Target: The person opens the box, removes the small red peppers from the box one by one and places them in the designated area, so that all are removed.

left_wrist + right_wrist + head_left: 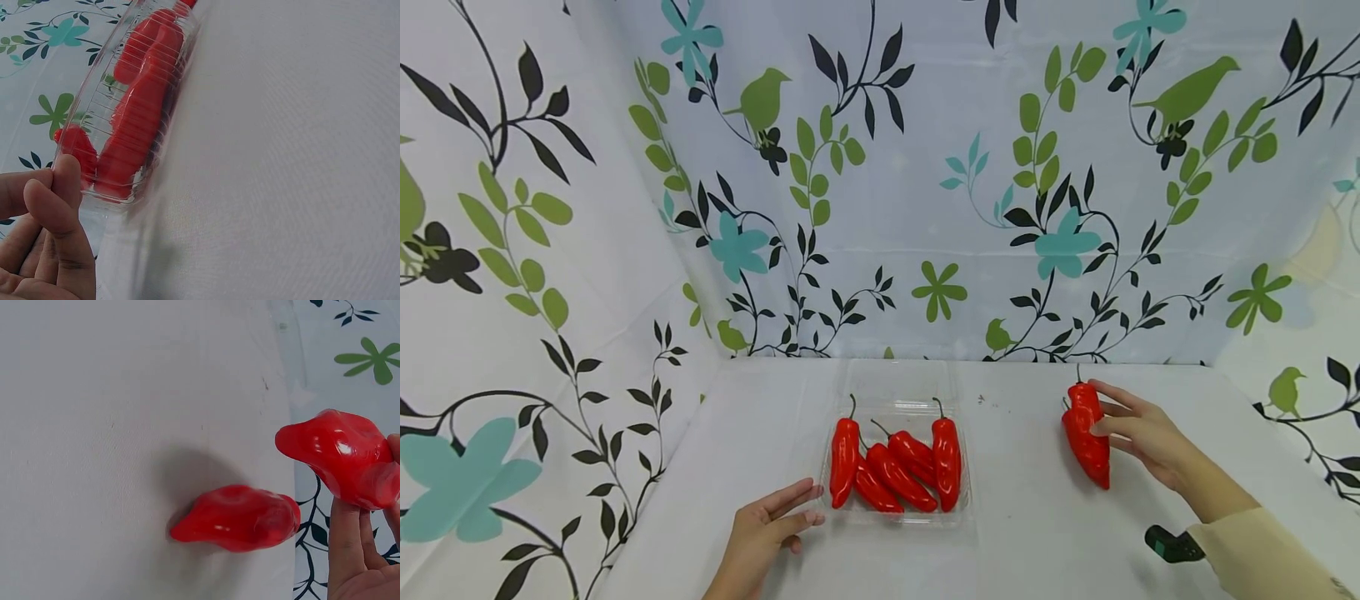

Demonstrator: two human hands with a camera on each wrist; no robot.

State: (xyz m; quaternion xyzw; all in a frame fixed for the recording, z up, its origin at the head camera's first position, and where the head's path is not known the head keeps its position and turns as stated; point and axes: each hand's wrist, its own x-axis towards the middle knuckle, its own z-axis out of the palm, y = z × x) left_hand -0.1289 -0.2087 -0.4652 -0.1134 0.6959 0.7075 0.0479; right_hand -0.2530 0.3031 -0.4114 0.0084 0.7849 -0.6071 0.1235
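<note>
A clear plastic container (917, 520) with its lid folded back holds several red peppers (901, 477). My left hand (767, 525) is at the container's left side, fingers extended and fingertips right at its edge. The left wrist view shows the thumb and fingers by one corner of the container's ribbed wall (164, 128). On the right, my right hand (1138, 433) grips a red pepper (344, 450) between thumb and fingers, its tip pointing away from the palm. Another red pepper (240, 519) lies on the table below it; the two overlap in the head view.
The white table (1015, 467) extends between the container and the right-hand peppers. A patterned cloth (880, 183) with leaves, birds and flowers hangs behind the table and along its sides. A small dark device (1172, 544) shows beside the right sleeve.
</note>
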